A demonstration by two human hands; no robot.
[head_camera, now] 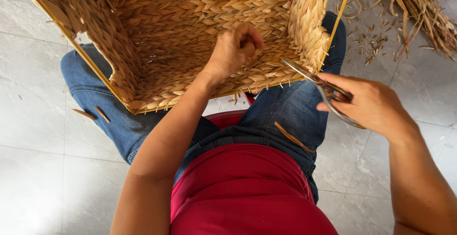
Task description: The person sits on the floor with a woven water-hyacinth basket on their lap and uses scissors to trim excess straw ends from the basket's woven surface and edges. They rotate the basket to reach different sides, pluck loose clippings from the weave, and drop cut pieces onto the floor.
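Both hands (pixel 235 49) (pixel 369 104) work the basket (pixel 190 35) rim (scissors (pixel 314 85) touching).

We see no packages, labels, signs or screens anywhere in view.
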